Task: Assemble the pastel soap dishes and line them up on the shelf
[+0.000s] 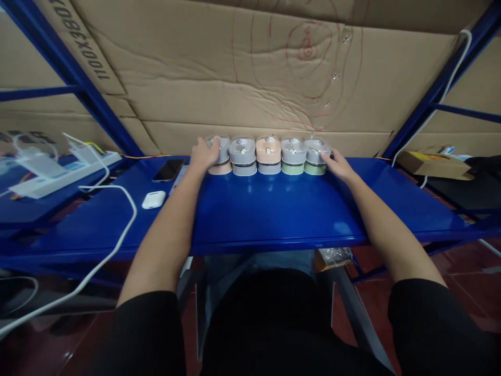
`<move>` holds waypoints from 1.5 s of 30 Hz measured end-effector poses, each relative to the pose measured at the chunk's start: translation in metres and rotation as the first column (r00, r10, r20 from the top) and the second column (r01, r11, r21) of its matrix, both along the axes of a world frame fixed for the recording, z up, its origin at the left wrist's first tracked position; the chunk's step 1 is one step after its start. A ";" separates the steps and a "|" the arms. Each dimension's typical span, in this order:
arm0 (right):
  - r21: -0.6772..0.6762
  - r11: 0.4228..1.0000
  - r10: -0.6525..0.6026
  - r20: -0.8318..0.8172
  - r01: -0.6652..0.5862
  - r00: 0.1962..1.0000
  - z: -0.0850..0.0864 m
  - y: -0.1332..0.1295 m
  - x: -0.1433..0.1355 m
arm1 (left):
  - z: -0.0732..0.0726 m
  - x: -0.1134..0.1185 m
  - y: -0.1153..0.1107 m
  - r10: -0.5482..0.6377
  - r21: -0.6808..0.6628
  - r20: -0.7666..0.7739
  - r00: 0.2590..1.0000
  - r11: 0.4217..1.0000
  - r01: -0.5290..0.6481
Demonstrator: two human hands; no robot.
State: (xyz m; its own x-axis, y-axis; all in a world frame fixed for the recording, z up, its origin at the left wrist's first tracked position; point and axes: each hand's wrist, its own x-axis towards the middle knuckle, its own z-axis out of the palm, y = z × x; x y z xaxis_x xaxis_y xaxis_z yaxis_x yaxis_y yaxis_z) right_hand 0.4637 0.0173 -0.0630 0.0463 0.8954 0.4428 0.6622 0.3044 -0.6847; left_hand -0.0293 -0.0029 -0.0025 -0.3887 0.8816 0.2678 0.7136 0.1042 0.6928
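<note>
A row of small lidded boxes (268,152), stacked two high, is being flanked by the left hand (205,154) and the right hand (338,164) at the back of the blue worktop (274,209), near the cardboard (176,94). The end stacks are being touched; whether either grip is being tightened cannot be told. Apparently, the row is being squared up; level, gentle inward pressure is seemingly being called for.

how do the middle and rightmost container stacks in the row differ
The middle stack has a peach top over a grey base; the rightmost stack has grey over green. The right hand touches the rightmost stack, while neither hand touches the middle stack. Both are two-tiered and stand upright.
</note>
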 end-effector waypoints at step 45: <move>-0.016 0.664 0.738 0.179 -0.748 0.651 0.050 -0.111 -0.109 | -0.028 0.072 -0.085 -0.849 0.161 0.108 0.516 0.528 0.834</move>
State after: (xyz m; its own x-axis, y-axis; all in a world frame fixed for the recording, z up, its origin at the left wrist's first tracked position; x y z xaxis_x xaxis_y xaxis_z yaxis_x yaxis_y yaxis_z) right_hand 0.3544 -0.0934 -0.0131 -0.6975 0.5734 0.4297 0.2927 0.7754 -0.5596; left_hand 0.0432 -0.0875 -0.0302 0.4825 0.7972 0.3628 0.3210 -0.5463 0.7736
